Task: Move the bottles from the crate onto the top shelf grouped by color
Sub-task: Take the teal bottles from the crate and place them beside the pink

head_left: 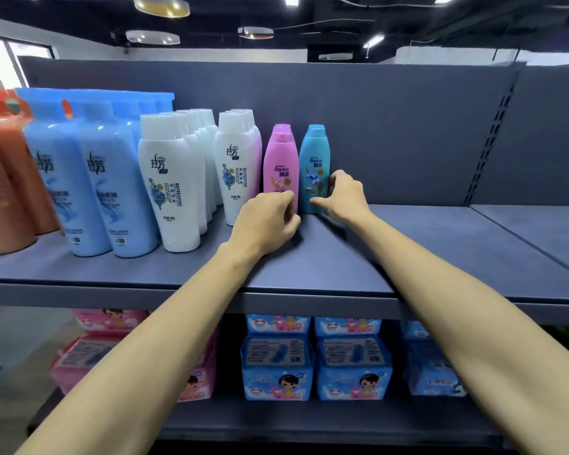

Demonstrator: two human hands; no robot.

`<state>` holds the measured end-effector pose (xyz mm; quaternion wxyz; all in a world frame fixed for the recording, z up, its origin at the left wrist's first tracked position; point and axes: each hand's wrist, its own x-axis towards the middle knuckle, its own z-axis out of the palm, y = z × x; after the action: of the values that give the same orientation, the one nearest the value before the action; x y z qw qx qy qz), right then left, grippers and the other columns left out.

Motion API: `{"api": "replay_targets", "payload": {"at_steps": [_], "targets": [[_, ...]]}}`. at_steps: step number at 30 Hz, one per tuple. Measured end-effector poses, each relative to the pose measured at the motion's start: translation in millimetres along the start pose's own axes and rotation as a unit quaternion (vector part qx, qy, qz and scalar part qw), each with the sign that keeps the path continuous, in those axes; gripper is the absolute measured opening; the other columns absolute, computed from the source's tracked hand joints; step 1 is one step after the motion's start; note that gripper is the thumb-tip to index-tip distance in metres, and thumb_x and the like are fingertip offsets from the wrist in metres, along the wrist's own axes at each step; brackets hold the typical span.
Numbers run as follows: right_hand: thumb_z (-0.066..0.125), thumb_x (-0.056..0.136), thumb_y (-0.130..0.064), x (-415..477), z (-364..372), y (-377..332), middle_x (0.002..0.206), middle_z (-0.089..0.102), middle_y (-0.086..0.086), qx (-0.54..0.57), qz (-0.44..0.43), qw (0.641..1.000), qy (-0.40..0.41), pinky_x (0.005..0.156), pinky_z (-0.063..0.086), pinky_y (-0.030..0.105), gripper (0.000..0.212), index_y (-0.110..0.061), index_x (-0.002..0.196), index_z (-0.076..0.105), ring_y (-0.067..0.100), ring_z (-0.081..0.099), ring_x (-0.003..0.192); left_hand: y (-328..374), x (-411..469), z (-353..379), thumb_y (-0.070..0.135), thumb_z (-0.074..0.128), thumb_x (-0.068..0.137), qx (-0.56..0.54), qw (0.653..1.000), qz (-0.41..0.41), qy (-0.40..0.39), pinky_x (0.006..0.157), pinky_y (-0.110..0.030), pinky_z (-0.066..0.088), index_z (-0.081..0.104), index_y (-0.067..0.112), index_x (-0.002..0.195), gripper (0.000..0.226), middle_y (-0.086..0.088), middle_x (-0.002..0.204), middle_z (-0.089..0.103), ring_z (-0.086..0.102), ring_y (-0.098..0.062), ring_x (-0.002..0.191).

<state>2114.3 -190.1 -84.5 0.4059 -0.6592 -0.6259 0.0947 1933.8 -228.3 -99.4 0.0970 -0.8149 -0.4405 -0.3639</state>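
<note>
On the grey top shelf (440,244) a pink bottle (280,159) stands upright at the front of a row of pink ones, with a teal-blue bottle (314,159) upright just to its right. My left hand (266,221) has its fingers curled against the base of the pink bottle. My right hand (342,197) holds the lower part of the teal-blue bottle between thumb and fingers. The crate is out of view.
Left of the pink row stand rows of white bottles (174,178), then light blue bottles (89,185) and orange bottles (4,178). The shelf to the right of the teal-blue bottle is bare. Blue packs (312,366) and pink packs (89,349) fill the shelf below.
</note>
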Motion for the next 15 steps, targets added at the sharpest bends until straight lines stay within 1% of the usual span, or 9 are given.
{"api": "replay_targets", "payload": {"at_steps": [3, 10, 13, 15], "targets": [[0.082, 0.077, -0.024, 0, 3, -2, 0.112, 0.065, 0.010, -0.011, 0.004, 1.000, 0.001, 0.088, 0.053, 0.043, 0.048, -0.008, 0.111, 0.052, 0.029, 0.063, 0.099, -1, 0, 1, 0.023, 0.057, 0.081, 0.004, 1.000, 0.003, 0.002, 0.061, -0.037, 0.045, 0.052, 0.011, 0.075, 0.014, -0.006, 0.075, 0.065, 0.056, -0.033, 0.073], [0.076, 0.086, -0.023, -1, 5, -10, 0.124, 0.059, 0.016, -0.049, 0.017, 0.999, -0.015, 0.091, 0.050, 0.043, 0.048, -0.005, 0.117, 0.044, 0.035, 0.058, 0.111, -1, -2, -1, 0.023, 0.057, 0.081, 0.012, 1.000, 0.003, 0.002, 0.062, -0.038, 0.046, 0.053, 0.011, 0.077, 0.014, -0.005, 0.076, 0.064, 0.056, -0.032, 0.074], [0.073, 0.088, -0.022, -2, 4, -12, 0.123, 0.058, 0.016, -0.037, 0.029, 0.998, -0.031, 0.090, 0.051, 0.045, 0.044, -0.008, 0.112, 0.039, 0.036, 0.059, 0.108, -1, -4, -2, 0.024, 0.056, 0.081, 0.013, 1.000, 0.005, 0.005, 0.061, -0.038, 0.046, 0.053, 0.011, 0.076, 0.014, -0.004, 0.075, 0.064, 0.056, -0.032, 0.074], [0.072, 0.089, -0.022, -2, 2, -12, 0.124, 0.058, 0.016, -0.035, 0.029, 0.998, -0.038, 0.089, 0.050, 0.043, 0.042, -0.009, 0.110, 0.037, 0.035, 0.059, 0.108, -1, -4, -3, 0.024, 0.056, 0.081, 0.015, 1.000, 0.003, 0.006, 0.061, -0.037, 0.045, 0.053, 0.011, 0.076, 0.014, -0.004, 0.075, 0.063, 0.055, -0.031, 0.073]]}}
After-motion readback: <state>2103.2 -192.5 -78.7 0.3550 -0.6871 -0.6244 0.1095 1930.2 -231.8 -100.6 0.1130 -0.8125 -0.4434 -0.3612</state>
